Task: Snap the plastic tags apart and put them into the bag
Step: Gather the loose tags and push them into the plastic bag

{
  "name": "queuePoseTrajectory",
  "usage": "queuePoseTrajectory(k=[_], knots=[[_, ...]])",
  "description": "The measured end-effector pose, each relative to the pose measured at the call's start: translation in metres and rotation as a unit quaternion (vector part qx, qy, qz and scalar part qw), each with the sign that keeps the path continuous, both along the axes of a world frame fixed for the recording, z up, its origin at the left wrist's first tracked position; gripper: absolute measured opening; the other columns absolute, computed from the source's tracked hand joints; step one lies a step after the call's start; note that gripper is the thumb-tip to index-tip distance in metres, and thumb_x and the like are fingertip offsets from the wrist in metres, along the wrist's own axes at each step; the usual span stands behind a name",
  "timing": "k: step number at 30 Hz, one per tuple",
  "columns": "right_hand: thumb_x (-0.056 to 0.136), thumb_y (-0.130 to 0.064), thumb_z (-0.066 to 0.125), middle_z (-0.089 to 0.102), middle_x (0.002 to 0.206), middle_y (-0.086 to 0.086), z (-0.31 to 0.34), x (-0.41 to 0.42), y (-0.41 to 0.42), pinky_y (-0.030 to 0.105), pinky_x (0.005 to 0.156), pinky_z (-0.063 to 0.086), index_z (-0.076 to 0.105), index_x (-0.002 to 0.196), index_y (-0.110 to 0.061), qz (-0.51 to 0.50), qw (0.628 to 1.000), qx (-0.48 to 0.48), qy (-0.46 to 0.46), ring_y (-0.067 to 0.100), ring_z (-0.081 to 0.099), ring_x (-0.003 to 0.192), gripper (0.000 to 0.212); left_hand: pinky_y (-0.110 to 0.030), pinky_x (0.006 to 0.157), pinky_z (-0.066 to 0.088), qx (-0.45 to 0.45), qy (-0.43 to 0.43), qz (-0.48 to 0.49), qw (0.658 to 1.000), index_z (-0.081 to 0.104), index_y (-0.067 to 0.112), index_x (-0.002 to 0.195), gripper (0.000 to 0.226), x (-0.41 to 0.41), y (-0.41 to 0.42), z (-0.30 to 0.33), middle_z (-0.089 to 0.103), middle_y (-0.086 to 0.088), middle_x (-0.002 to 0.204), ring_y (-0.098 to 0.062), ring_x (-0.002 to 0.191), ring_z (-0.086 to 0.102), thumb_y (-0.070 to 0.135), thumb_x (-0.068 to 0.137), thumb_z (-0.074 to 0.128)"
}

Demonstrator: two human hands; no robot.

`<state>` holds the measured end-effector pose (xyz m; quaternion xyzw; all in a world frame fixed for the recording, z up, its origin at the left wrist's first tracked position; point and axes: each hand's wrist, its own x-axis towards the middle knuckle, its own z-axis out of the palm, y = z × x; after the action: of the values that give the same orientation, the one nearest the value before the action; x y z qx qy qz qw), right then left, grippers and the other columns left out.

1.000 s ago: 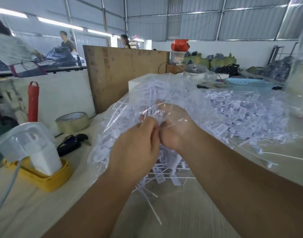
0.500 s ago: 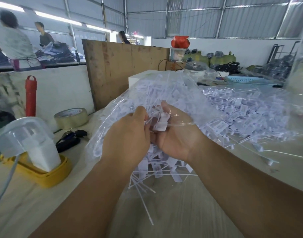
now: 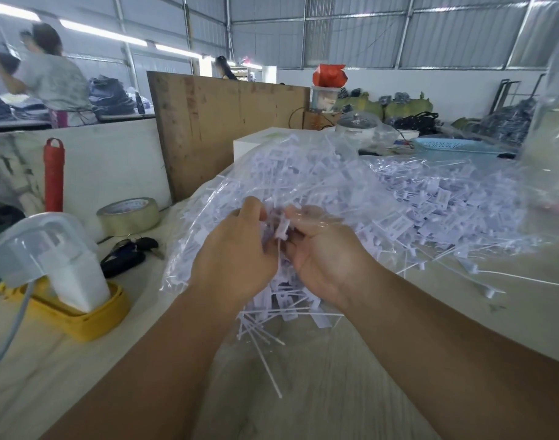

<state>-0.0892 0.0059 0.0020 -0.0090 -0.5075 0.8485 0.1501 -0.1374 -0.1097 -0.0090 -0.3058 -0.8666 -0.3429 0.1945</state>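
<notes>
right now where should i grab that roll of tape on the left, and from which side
Take the roll of tape from above, fingers through its open centre and thumb on the outer wall. It lies flat on the table with the hole up, and the top is unobstructed; the keys lie in front of it.

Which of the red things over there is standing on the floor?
The tall red cylinder with a loop handle, standing left beside the white partition. The crumpled red bag sits high on a clear container instead.

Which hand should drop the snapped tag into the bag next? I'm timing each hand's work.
Probably the right hand: it pinches the white tag, and its fingers already lie under the clear bag film. The left hand grips from outside.
</notes>
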Motion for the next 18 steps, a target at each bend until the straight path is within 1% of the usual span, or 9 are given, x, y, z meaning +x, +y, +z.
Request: queuePoseTrajectory(k=[2,4,7,9,11,12,14,15,18], knots=[[0.097,-0.010,0.053,0.063,0.094,0.022,-0.001,0.001,-0.003,0.042,0.090,0.051,0.061,0.101,0.002,-0.049,0.993,0.101,-0.032,0.027,0.059,0.087,0.015,-0.035,0.059,0.044,-0.007,0.017,0.020,1.000,0.042,0.024,0.103,0.022,-0.002,0.000,0.001,0.050,0.006,0.082,-0.018,0.071,0.053,0.017,0.088,0.056],[0.098,-0.017,0.052,0.059,0.085,0.027,0.000,0.005,-0.004,0.046,0.082,0.054,0.059,0.089,0.006,-0.113,0.960,0.251,-0.054,0.025,0.055,0.077,0.026,-0.034,0.058,0.039,-0.007,0.022,0.030,0.999,0.043,0.021,0.102,0.021,-0.005,-0.001,0.003,0.046,0.005,0.076,-0.020,0.071,0.051,0.012,0.087,0.055],[0.099,-0.014,0.047,0.050,0.057,0.010,0.000,0.013,-0.005,0.022,0.050,0.042,0.049,0.066,-0.006,-0.164,0.877,0.450,-0.021,0.003,0.045,0.048,0.035,-0.033,0.056,0.036,-0.027,0.033,0.039,0.998,0.041,0.022,0.097,0.022,-0.008,-0.001,0.007,0.052,0.000,0.083,-0.024,0.073,0.052,0.010,0.085,0.055],[0.094,-0.007,0.049,0.042,0.050,-0.009,-0.002,0.017,-0.007,0.017,0.041,0.031,0.044,0.061,-0.017,-0.157,0.821,0.549,-0.013,0.004,0.037,0.039,0.035,-0.032,0.054,0.034,-0.040,0.044,0.043,0.997,0.039,0.022,0.094,0.025,-0.011,0.000,0.007,0.054,-0.001,0.087,-0.025,0.073,0.053,0.006,0.083,0.054],[0.089,-0.015,0.052,0.049,0.073,-0.004,-0.008,0.023,-0.006,0.025,0.049,0.037,0.053,0.084,-0.014,-0.142,0.746,0.650,-0.024,0.006,0.046,0.056,0.005,-0.031,0.052,0.031,-0.025,0.049,0.036,0.998,0.040,0.023,0.091,0.024,-0.012,0.001,0.006,0.052,0.000,0.083,-0.024,0.071,0.051,0.006,0.081,0.054],[0.089,-0.024,0.054,0.050,0.085,-0.001,-0.012,0.025,-0.006,0.028,0.052,0.038,0.051,0.101,-0.013,-0.154,0.696,0.701,-0.034,0.012,0.050,0.067,0.016,-0.031,0.053,0.032,-0.014,0.052,0.029,0.998,0.041,0.022,0.090,0.022,-0.012,0.001,0.005,0.051,0.002,0.079,-0.023,0.069,0.050,0.007,0.081,0.054],[0.088,-0.043,0.054,0.055,0.094,0.002,-0.023,0.025,-0.008,0.030,0.054,0.039,0.043,0.114,-0.016,-0.170,0.594,0.784,-0.047,0.023,0.057,0.076,0.039,-0.032,0.056,0.037,-0.004,0.061,0.011,0.998,0.045,0.021,0.088,0.016,-0.012,0.003,0.003,0.049,0.004,0.075,-0.020,0.067,0.050,0.010,0.083,0.056],[0.089,-0.048,0.052,0.059,0.095,0.003,-0.024,0.024,-0.010,0.031,0.056,0.040,0.042,0.115,-0.015,-0.181,0.567,0.802,-0.040,0.026,0.061,0.077,0.043,-0.032,0.057,0.040,-0.003,0.061,0.004,0.998,0.047,0.021,0.087,0.014,-0.011,0.003,0.001,0.048,0.006,0.074,-0.017,0.066,0.050,0.011,0.084,0.058],[0.096,-0.038,0.047,0.063,0.097,0.006,-0.024,0.012,-0.011,0.031,0.054,0.035,0.039,0.119,-0.011,-0.189,0.546,0.816,-0.006,0.029,0.064,0.079,0.036,-0.018,0.053,0.038,0.035,0.020,-0.020,0.999,0.052,0.023,0.081,0.014,-0.011,0.000,-0.001,0.052,0.010,0.069,-0.005,0.063,0.052,0.014,0.086,0.062]])
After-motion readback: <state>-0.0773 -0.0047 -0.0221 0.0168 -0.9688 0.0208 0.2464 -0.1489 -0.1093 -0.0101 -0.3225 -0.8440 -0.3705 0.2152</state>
